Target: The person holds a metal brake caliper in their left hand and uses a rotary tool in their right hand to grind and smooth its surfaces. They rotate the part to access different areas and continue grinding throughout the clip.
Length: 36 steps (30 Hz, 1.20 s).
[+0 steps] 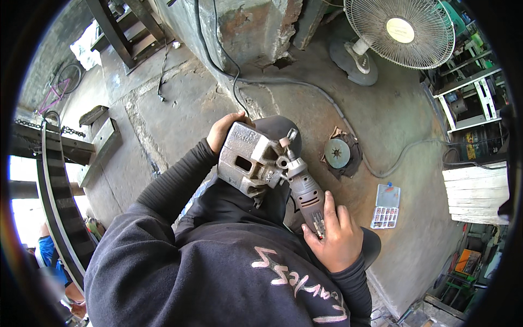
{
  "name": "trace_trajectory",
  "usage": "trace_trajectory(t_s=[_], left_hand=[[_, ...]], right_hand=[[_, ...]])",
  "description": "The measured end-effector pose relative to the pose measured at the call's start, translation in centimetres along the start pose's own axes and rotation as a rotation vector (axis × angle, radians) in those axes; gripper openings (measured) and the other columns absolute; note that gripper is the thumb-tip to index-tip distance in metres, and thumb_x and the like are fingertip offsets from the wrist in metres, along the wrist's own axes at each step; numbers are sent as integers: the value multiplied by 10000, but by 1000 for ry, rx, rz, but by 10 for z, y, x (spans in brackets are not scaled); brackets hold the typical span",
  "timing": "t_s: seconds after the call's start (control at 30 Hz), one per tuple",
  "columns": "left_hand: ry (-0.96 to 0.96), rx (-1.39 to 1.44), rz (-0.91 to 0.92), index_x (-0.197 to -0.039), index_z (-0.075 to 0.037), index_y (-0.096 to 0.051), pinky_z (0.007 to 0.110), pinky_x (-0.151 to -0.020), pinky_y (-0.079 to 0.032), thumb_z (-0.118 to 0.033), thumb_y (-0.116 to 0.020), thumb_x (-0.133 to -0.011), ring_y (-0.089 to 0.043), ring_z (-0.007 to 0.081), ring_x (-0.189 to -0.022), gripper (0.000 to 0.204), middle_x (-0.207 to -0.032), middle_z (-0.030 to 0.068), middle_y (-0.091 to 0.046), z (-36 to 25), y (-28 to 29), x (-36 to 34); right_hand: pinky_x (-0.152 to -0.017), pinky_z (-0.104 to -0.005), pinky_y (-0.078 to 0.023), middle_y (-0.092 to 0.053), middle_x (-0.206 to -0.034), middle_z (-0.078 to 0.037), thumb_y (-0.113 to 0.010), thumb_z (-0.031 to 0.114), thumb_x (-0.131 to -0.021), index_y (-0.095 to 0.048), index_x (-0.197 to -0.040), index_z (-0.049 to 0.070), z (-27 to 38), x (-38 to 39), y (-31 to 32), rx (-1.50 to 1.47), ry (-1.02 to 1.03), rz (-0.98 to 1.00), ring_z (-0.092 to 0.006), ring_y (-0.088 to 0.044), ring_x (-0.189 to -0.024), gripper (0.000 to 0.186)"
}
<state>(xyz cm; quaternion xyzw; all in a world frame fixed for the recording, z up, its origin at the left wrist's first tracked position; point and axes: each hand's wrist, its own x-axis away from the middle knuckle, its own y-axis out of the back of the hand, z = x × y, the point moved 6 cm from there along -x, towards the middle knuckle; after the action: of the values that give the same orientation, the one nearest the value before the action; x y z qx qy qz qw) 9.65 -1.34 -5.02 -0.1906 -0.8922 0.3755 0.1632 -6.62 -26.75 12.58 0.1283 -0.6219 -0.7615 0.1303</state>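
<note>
My left hand [222, 132] is closed on the upper left edge of a rough grey metal casting [235, 146], shaped like a brake caliper with a rectangular opening. The casting sits over my lap, against my raised knee. In my right hand [340, 242] is a grey rotary tool [307, 192], its body slanting up and left toward the casting. A small pinkish grinding stone [285, 142] tips the tool, close beside the casting's right lug. Whether stone and metal touch, I cannot tell. Part of the tool's rear end is hidden by my fingers.
On the floor to the right are a round metal disc [337, 153] on dark cloth and an opened compartment box [385, 217] of small bits. A cable [332, 103] runs across the floor. Beyond stands a fan [400, 32]; another person [48, 250] is at the lower left.
</note>
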Motion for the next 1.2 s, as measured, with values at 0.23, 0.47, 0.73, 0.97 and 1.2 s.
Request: trace_trajectory(t_s=[0.23, 0.47, 0.73, 0.97, 1.2], left_hand=[[44, -56, -211, -773, 16, -576, 334, -785, -472, -364, -465, -1020, -582, 221, -798, 466, -786, 124, -600, 1, 0, 3], [3, 19, -94, -923, 13, -652, 310, -775, -529, -331, -532, -1015, -671, 188, -785, 376, -871, 114, -698, -1, 2, 1], [22, 34, -56, -918, 6, -644, 311, -769, -528, -335, -524, -1017, -665, 190, -771, 374, -875, 110, -692, 4, 7, -1], [31, 28, -58, -917, 7, -643, 308, -766, -526, -334, -519, -1017, -664, 184, -770, 377, -873, 109, -692, 4, 6, -2], [13, 11, -79, -872, 15, -623, 323, -792, -509, -341, -505, -1018, -639, 204, -809, 402, -850, 121, -667, 0, 2, -1]], right_hand=[[-663, -402, -531, -554, -880, -122, -787, 335, -733, -525, -1386, -16, -4, 1, -5, -23, 6, -38, -287, -604, -760, 787], [-670, -401, -534, -555, -881, -124, -789, 315, -732, -527, -1383, -17, -5, 5, -7, -44, -1, -8, -291, -609, -767, 776], [-669, -403, -534, -558, -887, -128, -789, 338, -738, -531, -1381, -15, -10, 4, -12, -74, 8, -28, -294, -612, -779, 778], [-671, -398, -537, -561, -891, -131, -791, 335, -739, -527, -1385, -18, -14, 1, -15, -102, -3, -53, -298, -615, -778, 781], [-668, -400, -537, -561, -889, -131, -794, 327, -736, -527, -1385, -19, -10, 6, -11, -101, 17, -2, -301, -613, -769, 782]])
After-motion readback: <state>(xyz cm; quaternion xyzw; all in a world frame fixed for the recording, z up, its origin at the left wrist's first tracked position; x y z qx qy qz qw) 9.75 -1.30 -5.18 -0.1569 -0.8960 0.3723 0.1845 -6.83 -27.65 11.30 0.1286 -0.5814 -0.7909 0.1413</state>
